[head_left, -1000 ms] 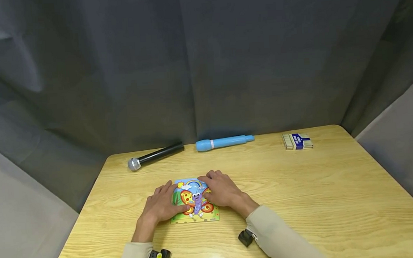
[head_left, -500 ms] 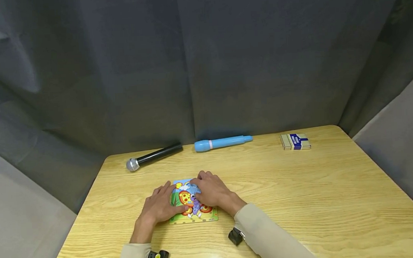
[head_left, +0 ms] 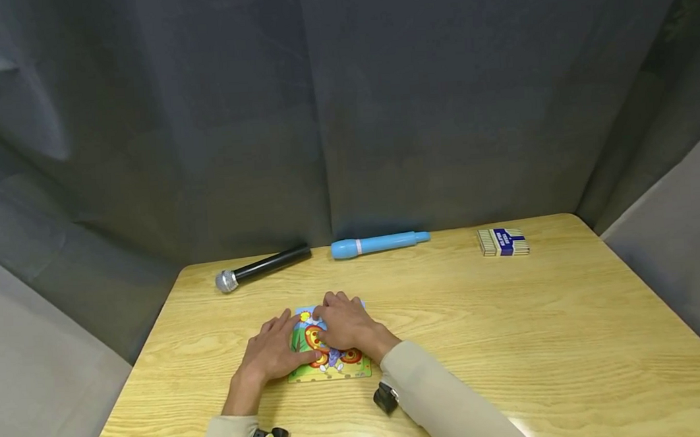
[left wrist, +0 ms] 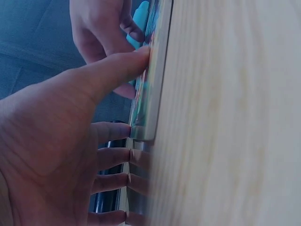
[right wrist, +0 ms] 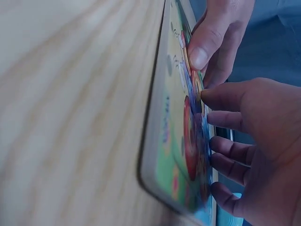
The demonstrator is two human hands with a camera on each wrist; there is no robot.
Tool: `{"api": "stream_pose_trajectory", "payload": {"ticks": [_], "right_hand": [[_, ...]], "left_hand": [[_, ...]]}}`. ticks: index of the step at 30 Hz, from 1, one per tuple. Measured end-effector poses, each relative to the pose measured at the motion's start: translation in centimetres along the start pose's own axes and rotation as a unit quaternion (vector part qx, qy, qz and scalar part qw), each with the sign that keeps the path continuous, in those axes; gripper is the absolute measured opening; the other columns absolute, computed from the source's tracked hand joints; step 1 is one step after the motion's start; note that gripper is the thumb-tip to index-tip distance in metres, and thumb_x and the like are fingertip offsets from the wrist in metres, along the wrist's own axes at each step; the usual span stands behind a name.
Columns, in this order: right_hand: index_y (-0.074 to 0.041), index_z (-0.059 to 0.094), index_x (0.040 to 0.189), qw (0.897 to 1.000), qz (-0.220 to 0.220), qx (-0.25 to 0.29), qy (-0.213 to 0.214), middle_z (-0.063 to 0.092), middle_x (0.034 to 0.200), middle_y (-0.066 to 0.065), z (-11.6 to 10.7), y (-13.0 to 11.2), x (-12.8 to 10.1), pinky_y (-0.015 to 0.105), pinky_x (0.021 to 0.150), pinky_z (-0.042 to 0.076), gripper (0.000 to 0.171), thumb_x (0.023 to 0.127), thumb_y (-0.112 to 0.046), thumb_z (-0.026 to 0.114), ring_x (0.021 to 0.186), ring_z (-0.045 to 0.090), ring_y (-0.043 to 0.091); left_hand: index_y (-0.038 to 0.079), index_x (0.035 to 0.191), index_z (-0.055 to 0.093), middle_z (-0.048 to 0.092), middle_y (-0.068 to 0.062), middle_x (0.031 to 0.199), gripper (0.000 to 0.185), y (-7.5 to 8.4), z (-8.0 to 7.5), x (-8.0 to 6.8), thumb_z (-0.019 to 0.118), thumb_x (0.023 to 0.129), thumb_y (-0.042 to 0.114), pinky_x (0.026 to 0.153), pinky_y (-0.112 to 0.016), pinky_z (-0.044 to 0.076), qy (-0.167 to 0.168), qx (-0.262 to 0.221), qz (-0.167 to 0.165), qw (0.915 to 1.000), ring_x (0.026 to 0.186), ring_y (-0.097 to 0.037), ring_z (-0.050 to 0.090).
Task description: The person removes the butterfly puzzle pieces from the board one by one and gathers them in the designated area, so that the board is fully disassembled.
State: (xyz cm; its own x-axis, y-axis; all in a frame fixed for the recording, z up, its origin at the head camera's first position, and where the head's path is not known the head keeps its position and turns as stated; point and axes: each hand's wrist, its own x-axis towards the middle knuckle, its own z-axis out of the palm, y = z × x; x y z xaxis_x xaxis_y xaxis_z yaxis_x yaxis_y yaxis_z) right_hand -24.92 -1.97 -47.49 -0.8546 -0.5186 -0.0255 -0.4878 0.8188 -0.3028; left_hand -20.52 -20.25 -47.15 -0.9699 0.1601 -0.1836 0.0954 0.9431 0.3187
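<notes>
A square butterfly picture puzzle [head_left: 347, 370] lies flat on the wooden table, its thin board edge showing in both wrist views. My left hand [head_left: 274, 349] is at its left side, the thumb resting on the picture and the other fingers spread over the corner and the table beside it. Over the upper middle and right of the picture, my right hand [head_left: 346, 324] touches the surface with thumb and fingertips, nothing gripped between them. It hides the butterfly's head and the rainbow. In the right wrist view, the puzzle [right wrist: 174, 155] shows its printed lower right corner close up.
Along the table's [head_left: 481, 343] back edge lie a black microphone [head_left: 269, 263] with a silver head, a light blue microphone-shaped stick [head_left: 381, 244], and a flat pack of thin sticks [head_left: 503, 242] with a blue band. A dark curtain [head_left: 344, 113] hangs right behind.
My right hand has slid left across the picture, from the right wing to over the butterfly's head. My left hand has stayed in place, and so has the puzzle.
</notes>
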Motion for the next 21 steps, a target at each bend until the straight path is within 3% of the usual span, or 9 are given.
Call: {"api": "stream_pose_trajectory", "payload": {"ticks": [21], "right_hand": [[-0.031, 0.058, 0.131, 0.998, 0.022, 0.019, -0.050, 0.056, 0.118, -0.002, -0.1, -1.0, 2.0, 0.044, 0.085, 0.040, 0.045, 0.086, -0.038, 0.064, 0.106, 0.046, 0.019]], "left_hand": [[0.020, 0.151, 0.036, 0.027, -0.008, 0.160, 0.095, 0.0, 0.0, 0.0, 0.065, 0.075, 0.071, 0.105, -0.070, 0.028, 0.005, 0.000, 0.003, 1.0000, 0.144, -0.037, 0.029]]}}
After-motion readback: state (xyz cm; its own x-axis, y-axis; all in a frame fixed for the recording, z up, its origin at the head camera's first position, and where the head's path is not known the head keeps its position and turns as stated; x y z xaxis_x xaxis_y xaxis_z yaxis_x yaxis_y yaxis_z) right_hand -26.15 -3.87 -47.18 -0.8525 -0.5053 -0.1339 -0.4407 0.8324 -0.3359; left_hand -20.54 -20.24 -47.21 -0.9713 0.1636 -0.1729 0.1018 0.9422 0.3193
